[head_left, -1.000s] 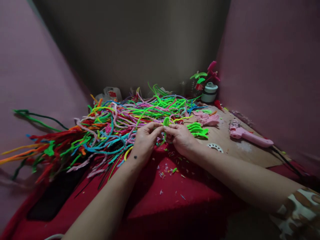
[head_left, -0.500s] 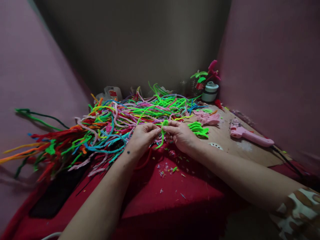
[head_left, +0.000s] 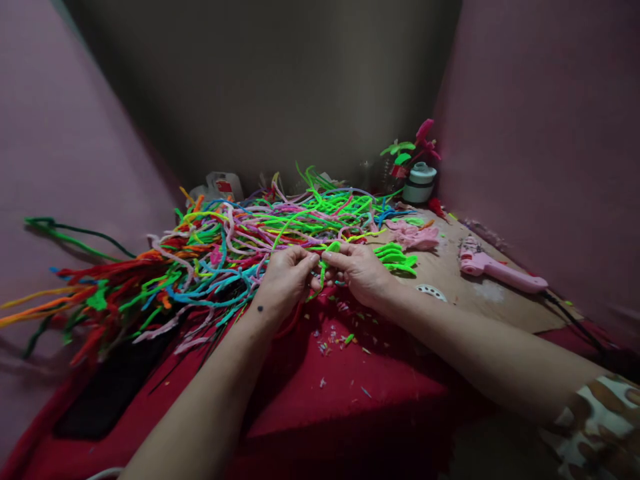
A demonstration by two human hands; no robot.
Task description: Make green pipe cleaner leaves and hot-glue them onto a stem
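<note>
Over the front of the pile, my left hand (head_left: 286, 275) and my right hand (head_left: 364, 272) meet with fingertips pinched on one bright green pipe cleaner (head_left: 333, 247). Part of it is bent into a loop or leaf shape at my right thumb, and its thin tail hangs down between the hands. My fingers hide much of it. Just beyond my right hand lie several bent green pipe-cleaner pieces (head_left: 400, 259). A large heap of loose pipe cleaners (head_left: 250, 233) in many colours spreads behind and left of my left hand.
A pink hot glue gun (head_left: 503, 272) rests on a brown board (head_left: 520, 310) at right, its cord trailing off. Behind are pink pieces (head_left: 415, 235) and a white jar (head_left: 420, 181). A dark flat object (head_left: 105, 393) lies left. Coloured scraps (head_left: 327, 343) dot the red cloth (head_left: 350, 407).
The hands have turned slightly, and the looped end of the green pipe cleaner now tilts toward the right instead of standing up. Its tail is more covered by my left fingers.
</note>
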